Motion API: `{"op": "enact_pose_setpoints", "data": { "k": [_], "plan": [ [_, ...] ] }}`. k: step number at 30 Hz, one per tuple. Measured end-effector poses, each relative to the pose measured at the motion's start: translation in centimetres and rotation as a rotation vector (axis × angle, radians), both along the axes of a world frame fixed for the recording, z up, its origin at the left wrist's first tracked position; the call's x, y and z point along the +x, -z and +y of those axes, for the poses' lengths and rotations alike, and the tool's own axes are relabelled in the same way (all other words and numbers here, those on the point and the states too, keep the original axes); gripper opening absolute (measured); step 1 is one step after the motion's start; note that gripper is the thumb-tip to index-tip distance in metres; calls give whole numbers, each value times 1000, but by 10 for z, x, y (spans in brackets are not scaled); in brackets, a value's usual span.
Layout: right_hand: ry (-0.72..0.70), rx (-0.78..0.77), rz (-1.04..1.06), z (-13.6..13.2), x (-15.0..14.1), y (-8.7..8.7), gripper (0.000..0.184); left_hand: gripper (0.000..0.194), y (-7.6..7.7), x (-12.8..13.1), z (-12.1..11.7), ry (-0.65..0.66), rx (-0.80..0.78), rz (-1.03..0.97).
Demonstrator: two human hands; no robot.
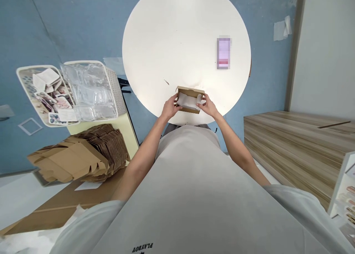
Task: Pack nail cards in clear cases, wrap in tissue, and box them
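Observation:
An open small cardboard box [190,111] is at the near edge of the white round table [166,32]. Inside it lies a white, paper-like wrapping [186,100], and whatever it may cover is hidden. My left hand [169,108] grips the box's left end, thumb at the near side and fingers around the end. At the right end, my right hand [209,106] holds the box, with thumb and fingers by a small upturned white piece [199,98].
A blurred purple phone-like rectangle [223,53] lies on the table's right side. To the left stand a white basket of clear plastic trays [93,87], a basket of cards and packets [52,94], and stacked folded cardboard [83,152]. A wood-grain cabinet [299,143] is at right.

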State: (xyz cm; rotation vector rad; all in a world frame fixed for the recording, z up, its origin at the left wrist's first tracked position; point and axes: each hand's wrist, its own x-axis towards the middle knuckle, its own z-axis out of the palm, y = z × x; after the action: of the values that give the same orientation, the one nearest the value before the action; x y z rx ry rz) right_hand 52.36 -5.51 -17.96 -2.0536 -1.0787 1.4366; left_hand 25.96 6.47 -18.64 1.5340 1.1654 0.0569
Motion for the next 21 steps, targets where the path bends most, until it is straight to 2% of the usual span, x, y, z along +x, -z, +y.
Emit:
{"op": "enact_pose_setpoints", "data": {
  "k": [3, 9, 11, 16, 21],
  "plan": [
    [-58, -25, -51, 1, -4, -7, 90, 99, -1, 0, -2, 20, -2, 13],
    [-111, -10, -97, 7, -7, -15, 69, 129, 7, -6, -4, 86, 8, 29],
    [-105, -2, -111, 7, -5, -16, 61, 128, 10, -10, -4, 93, -6, 21],
    [-54, -50, -36, 1, 2, -17, 44, 110, 14, -12, 1, 8, -87, -29],
    [1, -73, 10, -1, 8, -13, 39, 116, 12, -6, 6, -34, -122, -106]
  ]
}}
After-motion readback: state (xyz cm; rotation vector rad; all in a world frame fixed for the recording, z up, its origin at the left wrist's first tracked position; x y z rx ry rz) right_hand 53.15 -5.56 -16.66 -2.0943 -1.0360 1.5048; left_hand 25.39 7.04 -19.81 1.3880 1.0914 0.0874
